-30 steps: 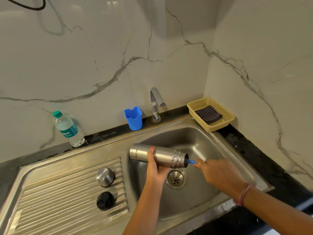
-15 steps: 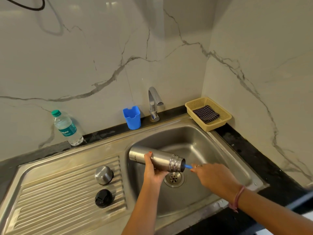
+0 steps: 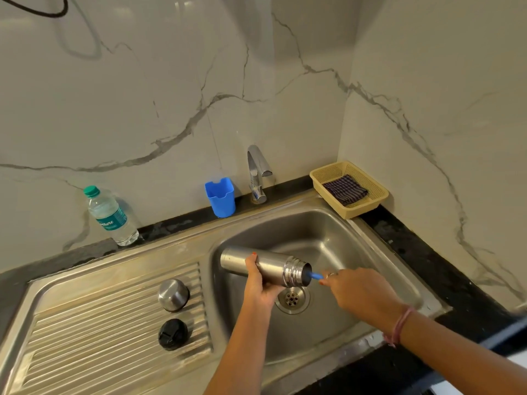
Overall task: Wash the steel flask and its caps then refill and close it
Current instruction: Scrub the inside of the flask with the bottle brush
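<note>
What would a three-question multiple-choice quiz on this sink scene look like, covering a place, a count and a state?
1. Where is the checked cloth?
A. in the yellow basket
B. in the sink
C. on the drainboard

2. How many caps lie on the drainboard?
A. one
B. two
C. three

3. How is the flask held?
A. upright
B. upside down
C. on its side

Answers:
1. A, the cloth lies inside the basket.
2. B, steel cap and black cap.
3. C, left hand holds it sideways over the sink; right hand pokes a blue handle in.
</note>
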A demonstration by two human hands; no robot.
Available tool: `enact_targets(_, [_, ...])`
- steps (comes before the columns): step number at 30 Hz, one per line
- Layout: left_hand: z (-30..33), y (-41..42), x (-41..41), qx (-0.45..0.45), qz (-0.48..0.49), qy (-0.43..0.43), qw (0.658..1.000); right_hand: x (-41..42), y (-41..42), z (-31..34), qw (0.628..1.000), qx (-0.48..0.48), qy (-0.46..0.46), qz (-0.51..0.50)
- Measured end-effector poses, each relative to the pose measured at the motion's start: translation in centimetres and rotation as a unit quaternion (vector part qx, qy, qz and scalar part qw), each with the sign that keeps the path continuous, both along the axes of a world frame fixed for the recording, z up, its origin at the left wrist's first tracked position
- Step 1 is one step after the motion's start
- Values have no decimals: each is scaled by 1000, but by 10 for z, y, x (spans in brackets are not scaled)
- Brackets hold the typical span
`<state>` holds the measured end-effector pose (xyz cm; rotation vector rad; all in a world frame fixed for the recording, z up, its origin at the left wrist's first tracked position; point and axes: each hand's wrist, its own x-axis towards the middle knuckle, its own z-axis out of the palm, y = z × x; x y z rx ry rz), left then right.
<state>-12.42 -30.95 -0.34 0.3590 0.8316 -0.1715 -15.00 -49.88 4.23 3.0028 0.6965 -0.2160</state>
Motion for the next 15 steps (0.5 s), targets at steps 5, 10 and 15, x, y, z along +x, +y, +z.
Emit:
enact_targets(5, [-2,5,1,-7,9,-11,1000,21,-27,19,949,180,228,-122])
enact_targets(10, [-2,3,2,-15,22,-41,999,40,-36,37,856,240,403,-218])
enact_targets(15, [-4,-4,2,0,17,-41,999,33,-6,18,929,192,278,-148])
